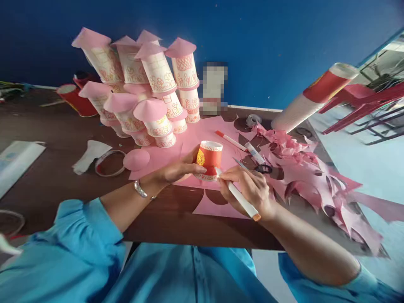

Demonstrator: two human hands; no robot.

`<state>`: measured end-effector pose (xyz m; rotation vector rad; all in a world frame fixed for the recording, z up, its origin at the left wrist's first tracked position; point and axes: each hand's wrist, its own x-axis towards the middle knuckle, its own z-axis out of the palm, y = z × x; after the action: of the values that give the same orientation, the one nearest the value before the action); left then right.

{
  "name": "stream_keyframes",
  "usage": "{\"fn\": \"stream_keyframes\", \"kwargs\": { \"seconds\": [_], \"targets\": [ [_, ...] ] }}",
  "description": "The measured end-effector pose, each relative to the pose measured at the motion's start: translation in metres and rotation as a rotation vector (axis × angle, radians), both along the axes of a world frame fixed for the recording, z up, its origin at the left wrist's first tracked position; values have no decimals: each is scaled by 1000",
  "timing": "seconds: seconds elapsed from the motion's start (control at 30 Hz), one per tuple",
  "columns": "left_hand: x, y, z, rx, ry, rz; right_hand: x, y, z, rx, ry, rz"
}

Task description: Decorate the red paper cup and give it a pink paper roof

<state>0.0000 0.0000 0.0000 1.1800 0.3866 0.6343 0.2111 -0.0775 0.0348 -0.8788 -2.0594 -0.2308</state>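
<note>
A small red paper cup [214, 158] with a yellow pattern and white rims is held by my left hand [178, 170], whose fingers go round its left side with the thumb across the lower front. My right hand [248, 185] grips a white marker [239, 197] with an orange end; its tip is at the lower right of the cup. Pink paper [205, 130] lies beneath and behind the cup. Just beyond my right hand, a red-capped marker [231, 141] and a glue stick [255, 153] rest on the table.
Several decorated paper towers [159, 75] with pink cone roofs stand at the back left. Pink scraps [303, 176] cover the right side. A tall roll of cups [311, 101] leans at the back right. Tape [110, 163] lies left on the brown table [69, 134].
</note>
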Motion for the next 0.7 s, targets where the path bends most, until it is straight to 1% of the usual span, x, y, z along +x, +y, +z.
{"fn": "stream_keyframes", "kwargs": {
  "seconds": [0.13,0.27,0.43,0.6,0.7],
  "targets": [
    [-1,0,-1,-7,11,3,2,-1,-3,-22,12,17],
    [-2,1,-2,3,-7,-9,2,0,-4,-5,23,37],
    [-1,1,2,19,4,6,0,0,-3,-5,35,48],
    [-1,1,2,60,50,31,-1,-1,-3,-20,43,60],
    [-3,2,1,85,90,22,-2,-1,-4,-14,33,62]
  ]
}}
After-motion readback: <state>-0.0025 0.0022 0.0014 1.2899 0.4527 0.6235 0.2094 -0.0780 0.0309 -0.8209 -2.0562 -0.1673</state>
